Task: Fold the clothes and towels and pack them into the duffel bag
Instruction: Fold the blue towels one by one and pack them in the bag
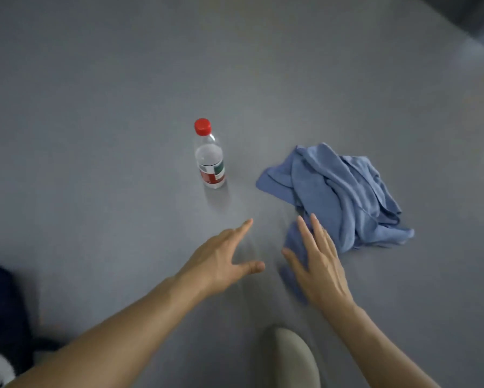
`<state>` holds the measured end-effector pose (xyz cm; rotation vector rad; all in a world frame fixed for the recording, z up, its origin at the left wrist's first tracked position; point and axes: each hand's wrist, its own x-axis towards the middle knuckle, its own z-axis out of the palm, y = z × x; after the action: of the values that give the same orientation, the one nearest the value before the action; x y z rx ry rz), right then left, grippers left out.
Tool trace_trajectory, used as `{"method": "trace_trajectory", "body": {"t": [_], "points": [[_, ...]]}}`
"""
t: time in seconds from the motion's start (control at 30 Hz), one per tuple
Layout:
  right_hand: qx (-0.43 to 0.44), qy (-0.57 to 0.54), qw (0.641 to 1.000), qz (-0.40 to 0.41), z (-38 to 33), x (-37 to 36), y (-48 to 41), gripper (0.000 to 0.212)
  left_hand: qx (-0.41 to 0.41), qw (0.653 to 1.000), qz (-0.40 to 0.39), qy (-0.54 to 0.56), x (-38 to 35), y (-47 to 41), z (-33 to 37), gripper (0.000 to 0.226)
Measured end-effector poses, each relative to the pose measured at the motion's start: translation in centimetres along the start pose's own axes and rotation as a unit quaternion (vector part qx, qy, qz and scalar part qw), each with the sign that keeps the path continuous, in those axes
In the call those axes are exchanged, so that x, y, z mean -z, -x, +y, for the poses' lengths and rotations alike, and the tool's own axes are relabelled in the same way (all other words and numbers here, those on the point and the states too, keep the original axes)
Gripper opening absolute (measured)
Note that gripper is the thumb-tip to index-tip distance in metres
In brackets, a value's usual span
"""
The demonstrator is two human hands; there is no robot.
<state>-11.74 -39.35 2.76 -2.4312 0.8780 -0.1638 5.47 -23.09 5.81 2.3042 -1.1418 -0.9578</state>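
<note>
A crumpled blue towel (341, 191) lies in a heap on the grey surface (123, 93), right of centre. My right hand (319, 264) reaches over its near corner with straight, spread fingers; whether it touches the cloth I cannot tell. My left hand (221, 261) is stretched out beside it, fingers straight and thumb apart, above bare surface and holding nothing. No duffel bag is in view.
A clear water bottle (211, 161) with a red cap stands upright left of the towel. A dark navy fabric item (2, 312) with a white patch sits at the lower left edge. A pale rounded object (294, 359) shows at the bottom.
</note>
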Motion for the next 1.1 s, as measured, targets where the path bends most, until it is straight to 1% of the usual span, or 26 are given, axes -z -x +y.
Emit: {"method": "trace_trajectory", "body": {"t": [0.13, 0.2, 0.27, 0.3, 0.37, 0.43, 0.5, 0.57, 0.63, 0.67, 0.73, 0.8, 0.87, 0.9, 1.0, 1.1], "points": [[-0.052, 0.047, 0.998, 0.003, 4.4, -0.5, -0.1, 0.065, -0.040, 0.997, -0.056, -0.036, -5.8, -4.1, 3.1, 0.085], [-0.066, 0.068, 0.996, 0.009, 5.5, -0.5, -0.7, 0.066, -0.064, 0.993, -0.076, -0.066, -7.7, -5.7, 4.2, 0.077], [-0.085, 0.082, 0.993, 0.010, 6.1, 0.0, -1.9, 0.067, -0.068, 0.986, -0.101, -0.112, -9.3, -6.7, 4.9, 0.074], [-0.092, 0.089, 0.992, 0.010, 6.2, 0.4, -2.6, 0.063, -0.062, 0.982, -0.117, -0.132, -9.9, -7.0, 5.2, 0.073], [-0.105, 0.107, 0.988, 0.024, 5.9, 1.4, -4.1, 0.046, -0.050, 0.980, -0.131, -0.143, -10.4, -6.8, 5.3, 0.073], [-0.121, 0.105, 0.986, 0.039, 5.4, 2.6, -5.2, 0.028, -0.048, 0.986, -0.108, -0.120, -9.6, -5.8, 5.1, 0.070], [-0.108, 0.078, 0.989, 0.060, 4.6, 3.7, -5.7, 0.021, -0.034, 0.993, -0.072, -0.091, -7.6, -3.9, 4.5, 0.067], [-0.066, 0.022, 0.991, 0.118, 3.3, 5.3, -5.4, 0.019, -0.013, 0.995, -0.038, -0.090, -4.5, -1.1, 3.5, 0.063], [-0.018, -0.032, 0.982, 0.183, 1.6, 7.3, -5.4, 0.019, 0.000, 0.995, -0.003, -0.104, -0.8, 2.5, 2.6, 0.057], [-0.010, -0.045, 0.977, 0.206, 1.1, 8.3, -5.7, 0.020, 0.004, 0.994, 0.012, -0.110, 0.9, 4.4, 2.1, 0.054], [-0.027, -0.058, 0.970, 0.234, -0.1, 10.9, -6.5, 0.024, 0.014, 0.992, 0.050, -0.116, 4.7, 8.7, 1.8, 0.046], [-0.051, -0.064, 0.967, 0.240, -1.3, 13.6, -6.9, 0.027, 0.032, 0.991, 0.078, -0.106, 8.2, 13.6, 2.2, 0.035], [-0.050, -0.086, 0.968, 0.232, -2.8, 16.3, -6.9, 0.029, 0.053, 0.990, 0.100, -0.082, 11.0, 18.4, 3.0, 0.029], [-0.040, -0.099, 0.971, 0.215, -3.9, 17.6, -6.7, 0.029, 0.066, 0.989, 0.111, -0.067, 12.1, 20.7, 3.5, 0.027], [0.006, -0.120, 0.987, 0.111, -9.2, 21.4, -6.2, 0.025, 0.096, 0.984, 0.144, -0.029, 14.6, 26.7, 5.2, 0.028], [0.073, -0.138, 0.988, 0.001, -16.5, 24.1, -4.8, 0.026, 0.095, 0.974, 0.205, 0.000, 16.2, 31.1, 7.4, 0.038]]}}
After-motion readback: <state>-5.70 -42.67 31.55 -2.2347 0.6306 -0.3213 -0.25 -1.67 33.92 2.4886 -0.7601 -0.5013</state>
